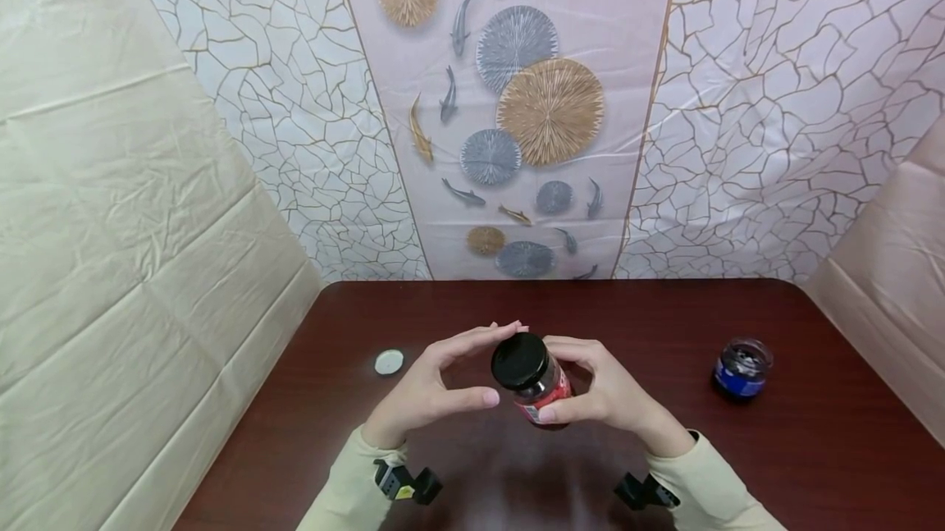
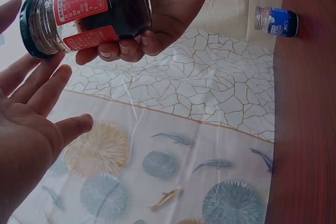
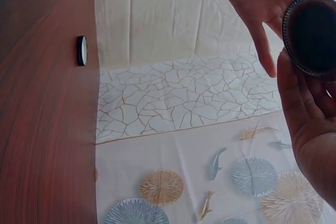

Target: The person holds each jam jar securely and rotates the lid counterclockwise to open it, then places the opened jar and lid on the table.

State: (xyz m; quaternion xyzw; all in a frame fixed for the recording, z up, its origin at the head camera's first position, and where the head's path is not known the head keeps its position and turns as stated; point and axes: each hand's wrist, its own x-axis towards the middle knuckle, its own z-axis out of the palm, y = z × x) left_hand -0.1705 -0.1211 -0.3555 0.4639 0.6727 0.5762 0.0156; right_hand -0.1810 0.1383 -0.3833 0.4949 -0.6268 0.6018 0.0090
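Note:
A glass jar (image 1: 544, 394) with a red label and dark contents is held above the table by my right hand (image 1: 609, 387), its fingers and thumb wrapped round the body. The black lid (image 1: 520, 360) is on the jar, which tilts toward the left. Beside the lid my left hand (image 1: 435, 387) is spread, thumb apart from the fingers, with fingertips near the lid's far edge. In the left wrist view the left fingers (image 2: 39, 85) lie extended close under the lid. The jar's base (image 3: 312, 35) faces the camera in the right wrist view.
An uncovered jar (image 1: 741, 368) with a blue label and dark contents stands on the right of the dark red table (image 1: 627, 309). A loose lid (image 1: 389, 362), pale inside up, lies on the left. Patterned cloth (image 1: 509, 104) hangs behind the table.

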